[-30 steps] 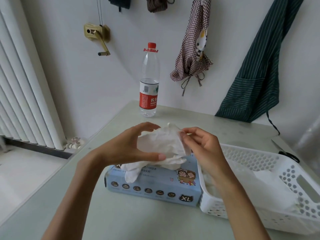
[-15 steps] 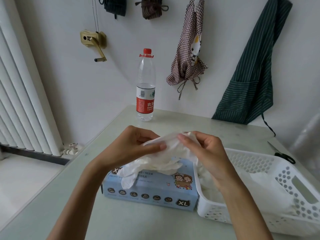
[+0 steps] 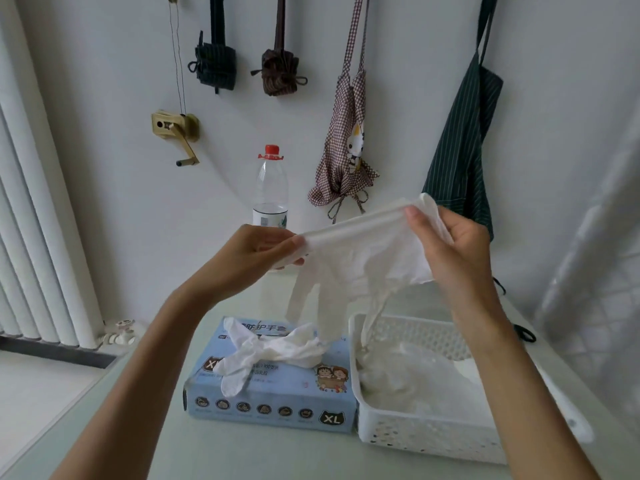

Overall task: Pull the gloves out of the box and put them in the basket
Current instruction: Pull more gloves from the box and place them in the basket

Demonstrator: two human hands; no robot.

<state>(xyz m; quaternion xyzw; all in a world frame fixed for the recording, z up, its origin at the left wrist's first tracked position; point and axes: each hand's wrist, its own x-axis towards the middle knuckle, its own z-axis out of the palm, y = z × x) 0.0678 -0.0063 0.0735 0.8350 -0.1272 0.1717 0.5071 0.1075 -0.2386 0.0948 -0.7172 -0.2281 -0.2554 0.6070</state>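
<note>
I have one glove (image 3: 360, 268) stretched by its cuff between my two hands, up in the air above the counter (image 3: 242, 455). My left hand (image 3: 256, 252) pinches one end of the cuff between thumb and fingertips; my right hand (image 3: 446, 244) has its grip curled round the other end, thumb on the near side. The glove's fingers hang down, the tips of some dangling over the near-left corner of the white basket (image 3: 433, 441), others above the gap between basket and box (image 3: 270, 396).

The box sits flat on the counter, touching the basket's left wall. Another glove (image 3: 266, 351) pokes out of its top slot and droops over the front. The basket already holds a heap of pale gloves (image 3: 408, 379).

I judge this to be the carry step: the glove is free of the box but not yet in the basket. Next I should shift both hands to the right until the whole glove hangs over the basket, lower it, then let go with both grips. The hanging fingers could catch on the basket rim, so I would lift clear first
</note>
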